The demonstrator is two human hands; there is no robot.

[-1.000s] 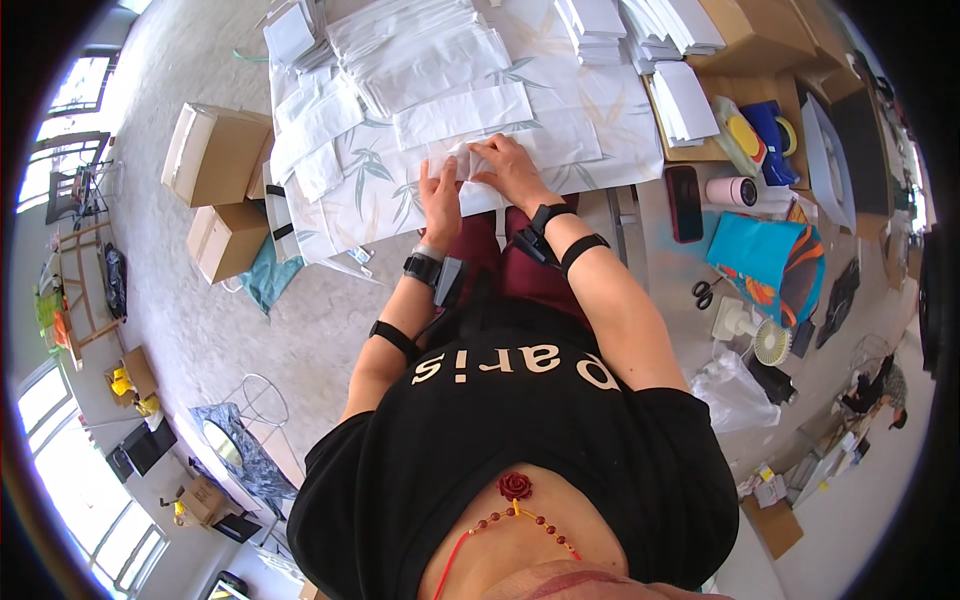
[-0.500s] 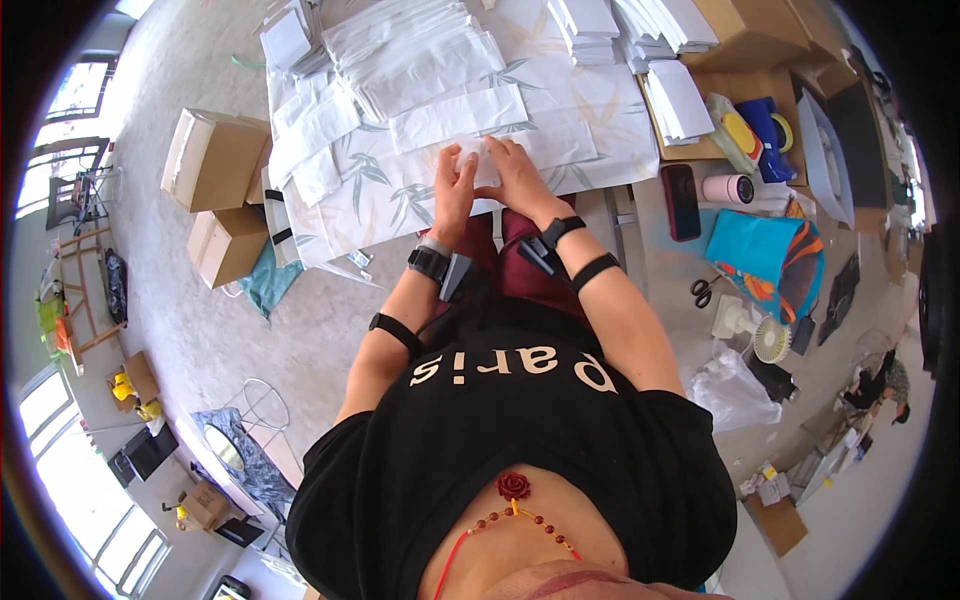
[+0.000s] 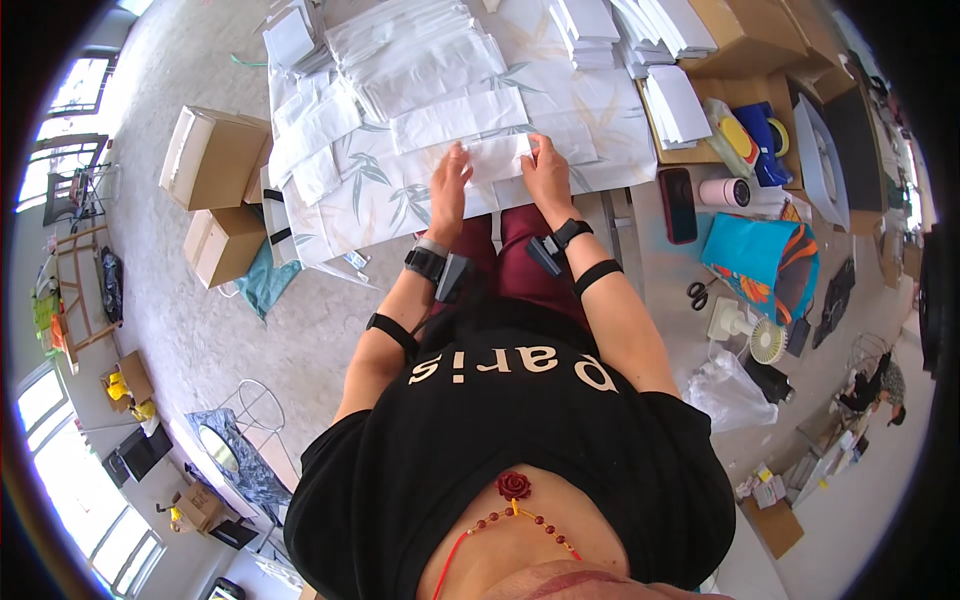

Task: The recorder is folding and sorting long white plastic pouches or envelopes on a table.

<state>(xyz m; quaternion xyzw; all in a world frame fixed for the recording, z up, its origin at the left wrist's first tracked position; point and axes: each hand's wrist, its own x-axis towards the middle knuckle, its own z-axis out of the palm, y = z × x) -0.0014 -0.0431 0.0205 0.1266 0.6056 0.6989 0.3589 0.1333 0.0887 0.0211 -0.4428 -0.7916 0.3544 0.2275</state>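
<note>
Hands pinch a white packet (image 3: 497, 158) at the counter's (image 3: 330, 235) near edge, left hand (image 3: 449, 185), right hand (image 3: 548, 175); finished stacks (image 3: 585, 25) far, loose packets (image 3: 320, 130) left.

Both hands on a white paper packet (image 3: 497, 158) at the near edge of the leaf-patterned tablecloth (image 3: 380, 190): left hand (image 3: 449, 187) pressing its left end, right hand (image 3: 548, 172) pinching its right end. Beyond the packet, more white packets (image 3: 420, 60). Right of the cloth, a black phone (image 3: 678, 204) and scissors (image 3: 700, 292).
</note>
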